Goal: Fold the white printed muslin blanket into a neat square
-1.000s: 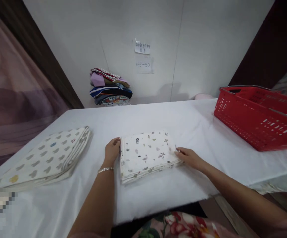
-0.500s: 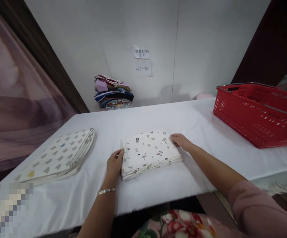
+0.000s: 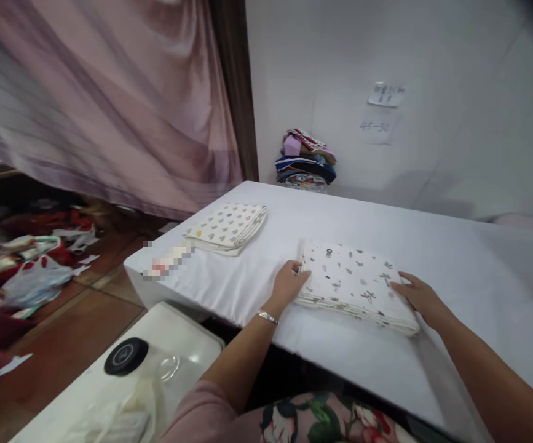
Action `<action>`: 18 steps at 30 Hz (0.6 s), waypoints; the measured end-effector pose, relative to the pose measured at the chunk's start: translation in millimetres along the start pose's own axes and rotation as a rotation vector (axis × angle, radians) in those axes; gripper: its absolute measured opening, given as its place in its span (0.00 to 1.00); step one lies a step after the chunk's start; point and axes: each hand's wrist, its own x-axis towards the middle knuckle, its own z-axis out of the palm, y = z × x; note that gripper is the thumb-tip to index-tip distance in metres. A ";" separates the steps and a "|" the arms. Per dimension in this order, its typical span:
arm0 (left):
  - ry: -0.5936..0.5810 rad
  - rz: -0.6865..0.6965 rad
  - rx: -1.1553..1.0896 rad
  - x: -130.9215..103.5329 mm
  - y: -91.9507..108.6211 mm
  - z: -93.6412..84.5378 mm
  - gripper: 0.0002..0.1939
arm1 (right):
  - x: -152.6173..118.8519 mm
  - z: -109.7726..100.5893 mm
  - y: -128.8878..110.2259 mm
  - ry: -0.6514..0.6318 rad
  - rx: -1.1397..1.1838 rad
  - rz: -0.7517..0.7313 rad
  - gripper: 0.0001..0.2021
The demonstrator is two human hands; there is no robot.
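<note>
A folded white cloth (image 3: 347,280) printed with palm trees and small animals lies on the white-covered table (image 3: 331,215). My left hand (image 3: 291,286) grips its left edge, thumb on top and fingers at the side. At the right edge, my right hand (image 3: 420,298) pinches the cloth, its fingertips partly on top. Farther left on the table rests another folded white cloth (image 3: 229,224) with grey cloud-like shapes.
A stack of folded fabrics (image 3: 306,160) stands by the wall. Two paper notes (image 3: 386,93) hang there. A pink curtain (image 3: 192,111) drapes at left. Near my left arm is a white surface with a black round object (image 3: 126,356). Bags (image 3: 38,280) lie on the floor.
My view has swung left, so the red basket is out of sight and the floor and white surface appear. Both hands stay at the cloth's sides, now with fingers over its edges.
</note>
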 end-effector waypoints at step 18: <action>-0.095 -0.061 0.094 19.3 12.7 -9.5 0.24 | 4.0 8.0 0.3 0.085 -0.296 -0.070 0.40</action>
